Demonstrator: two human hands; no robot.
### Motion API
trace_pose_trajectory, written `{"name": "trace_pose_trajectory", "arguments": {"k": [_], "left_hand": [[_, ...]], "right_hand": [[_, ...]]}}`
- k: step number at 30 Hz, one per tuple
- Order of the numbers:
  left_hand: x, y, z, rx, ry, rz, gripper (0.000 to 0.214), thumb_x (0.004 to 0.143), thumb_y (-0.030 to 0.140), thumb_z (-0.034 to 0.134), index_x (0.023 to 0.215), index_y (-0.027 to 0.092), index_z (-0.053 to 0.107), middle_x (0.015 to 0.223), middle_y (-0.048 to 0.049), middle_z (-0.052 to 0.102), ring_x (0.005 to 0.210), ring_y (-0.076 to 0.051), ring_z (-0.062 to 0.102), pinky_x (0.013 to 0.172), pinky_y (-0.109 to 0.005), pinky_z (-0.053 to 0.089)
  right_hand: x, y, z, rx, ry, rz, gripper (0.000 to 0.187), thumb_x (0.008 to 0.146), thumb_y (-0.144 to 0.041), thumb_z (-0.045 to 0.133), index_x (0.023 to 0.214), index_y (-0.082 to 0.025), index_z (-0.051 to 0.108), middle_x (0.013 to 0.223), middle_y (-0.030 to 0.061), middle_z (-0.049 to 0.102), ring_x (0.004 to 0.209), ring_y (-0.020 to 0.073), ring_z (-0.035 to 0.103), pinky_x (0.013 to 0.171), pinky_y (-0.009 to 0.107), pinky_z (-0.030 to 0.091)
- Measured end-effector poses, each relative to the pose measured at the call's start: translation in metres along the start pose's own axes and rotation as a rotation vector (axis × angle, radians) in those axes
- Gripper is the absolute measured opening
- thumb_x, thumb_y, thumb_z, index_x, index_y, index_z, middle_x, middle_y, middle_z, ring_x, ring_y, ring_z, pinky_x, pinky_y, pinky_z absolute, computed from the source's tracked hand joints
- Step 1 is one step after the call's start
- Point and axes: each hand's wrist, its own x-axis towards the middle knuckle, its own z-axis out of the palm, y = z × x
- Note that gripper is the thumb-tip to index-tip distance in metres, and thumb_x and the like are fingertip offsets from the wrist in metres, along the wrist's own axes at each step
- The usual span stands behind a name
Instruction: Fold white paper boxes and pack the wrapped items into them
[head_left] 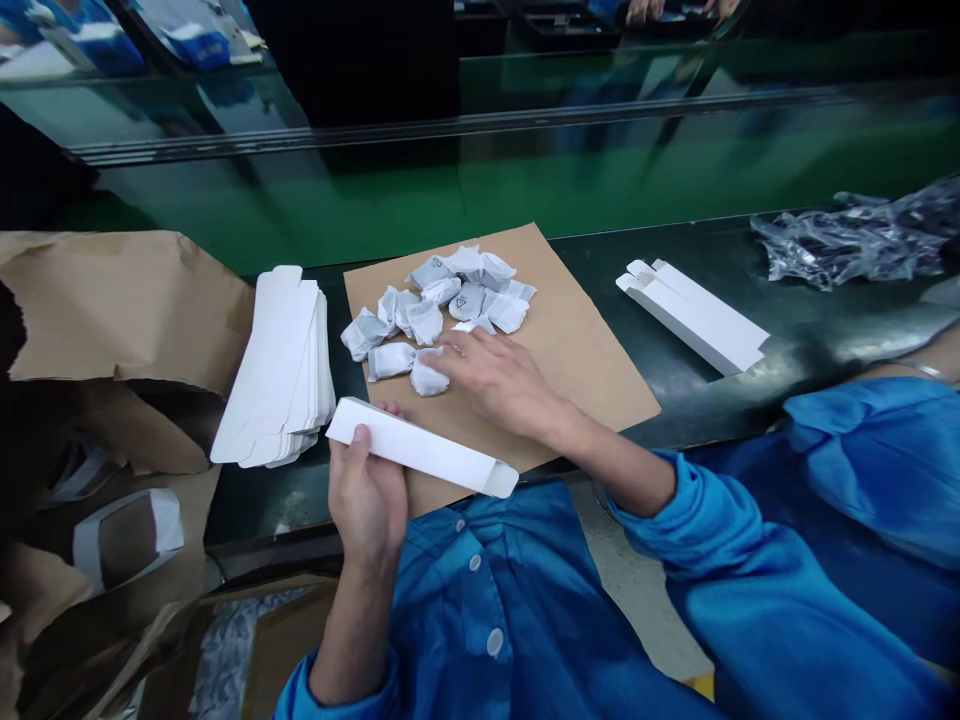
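A long, narrow white box (pixel 420 446) lies across my left hand (pixel 369 490), which is closed around its left part with the thumb on top. The box's right end shows a folded flap. My right hand (pixel 487 378) reaches over a heap of small white packets (pixel 466 290), its fingers stretched out. Its fingertips touch or nearly touch a packet (pixel 430 374) at the near edge of the heap; no packet is seen lifted. The packets rest on a flat brown cardboard sheet (pixel 585 350).
Left of the sheet is a stack of flat white cartons (pixel 274 370). Another white box (pixel 694 315), one end open, lies to the right. Clear plastic bags (pixel 862 240) sit farther right, near another person's arm (pixel 930 360). A brown paper-lined carton (pixel 127 310) stands left; a green conveyor runs behind.
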Motion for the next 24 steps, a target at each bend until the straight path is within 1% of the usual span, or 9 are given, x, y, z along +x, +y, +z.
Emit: {"name": "trace_pose_trajectory", "arguments": {"k": [4,7,9,12,14,16,19,22,24], "left_hand": [[0.005,-0.005,-0.017,0.291,0.045,0.121,0.065,0.088,0.038,0.06,0.145,0.023,0.032,0.148,-0.015,0.044,0.138,-0.026,0.043,0.114,-0.043,0.036],[-0.006,0.001,-0.038,0.802,0.014,0.34,0.082,0.082,0.033,0.069,0.151,0.024,0.025,0.157,-0.0148,0.03,0.145,-0.029,0.028,0.118,-0.049,0.025],[-0.012,0.01,-0.048,1.064,-0.097,0.576,0.08,0.081,0.029,0.07,0.15,0.026,0.03,0.157,-0.0138,0.031,0.146,-0.031,0.026,0.118,-0.053,0.022],[-0.01,0.026,-0.051,1.264,-0.468,0.881,0.078,0.081,0.031,0.07,0.149,0.032,0.032,0.154,-0.0104,0.038,0.143,-0.032,0.032,0.116,-0.053,0.026],[0.0,0.032,-0.045,1.371,-0.761,0.924,0.074,0.082,0.037,0.069,0.148,0.033,0.035,0.151,-0.0092,0.043,0.141,-0.032,0.036,0.116,-0.053,0.025],[0.013,0.033,-0.038,1.45,-0.952,0.911,0.067,0.085,0.039,0.064,0.146,0.03,0.039,0.146,-0.0094,0.05,0.136,-0.032,0.043,0.114,-0.053,0.028],[0.03,0.028,-0.032,1.463,-1.055,0.95,0.053,0.089,0.037,0.058,0.14,0.026,0.048,0.13,-0.0093,0.064,0.115,-0.028,0.061,0.099,-0.042,0.045],[0.037,0.023,-0.035,1.442,-1.012,1.029,0.047,0.089,0.038,0.059,0.133,0.023,0.056,0.115,-0.0095,0.071,0.096,-0.025,0.068,0.081,-0.035,0.051],[0.036,0.023,-0.038,1.437,-0.957,1.059,0.048,0.087,0.039,0.062,0.131,0.023,0.057,0.11,-0.0095,0.072,0.091,-0.024,0.068,0.078,-0.033,0.05]], "right_hand": [[0.02,0.014,0.02,-0.348,-0.195,-0.424,0.028,0.098,-0.013,0.038,0.113,-0.017,0.061,0.127,0.014,0.056,0.108,0.0277,0.053,0.078,0.04,0.049],[0.018,0.015,0.024,-0.424,-0.184,-0.524,0.03,0.097,-0.006,0.032,0.102,-0.013,0.061,0.11,0.0141,0.061,0.098,0.0248,0.055,0.073,0.037,0.047],[0.014,0.021,0.019,-0.363,-0.166,-0.455,0.029,0.096,-0.005,0.031,0.102,-0.013,0.059,0.108,0.0145,0.061,0.093,0.0237,0.055,0.065,0.033,0.045],[0.005,0.034,0.012,-0.077,-0.092,-0.173,0.019,0.093,-0.009,0.043,0.105,-0.013,0.056,0.108,0.0133,0.062,0.09,0.0212,0.057,0.063,0.029,0.044],[-0.005,0.042,0.01,0.219,-0.015,0.059,0.019,0.089,-0.013,0.052,0.107,-0.013,0.056,0.104,0.0095,0.064,0.084,0.0173,0.059,0.067,0.027,0.046],[-0.019,0.047,0.009,0.467,0.016,0.233,0.024,0.088,-0.017,0.056,0.112,-0.013,0.056,0.102,0.0065,0.066,0.08,0.0142,0.061,0.069,0.026,0.048],[-0.045,0.046,0.008,0.467,-0.007,0.298,0.026,0.091,-0.019,0.055,0.115,-0.015,0.062,0.111,0.0072,0.068,0.095,0.0177,0.062,0.082,0.031,0.049],[-0.062,0.039,0.014,0.234,-0.061,0.205,0.034,0.092,-0.03,0.059,0.122,-0.014,0.061,0.119,0.0121,0.066,0.111,0.0255,0.056,0.094,0.041,0.045],[-0.063,0.036,0.02,0.126,-0.072,0.193,0.041,0.09,-0.036,0.062,0.124,-0.012,0.059,0.116,0.015,0.066,0.109,0.0277,0.056,0.092,0.044,0.046]]}}
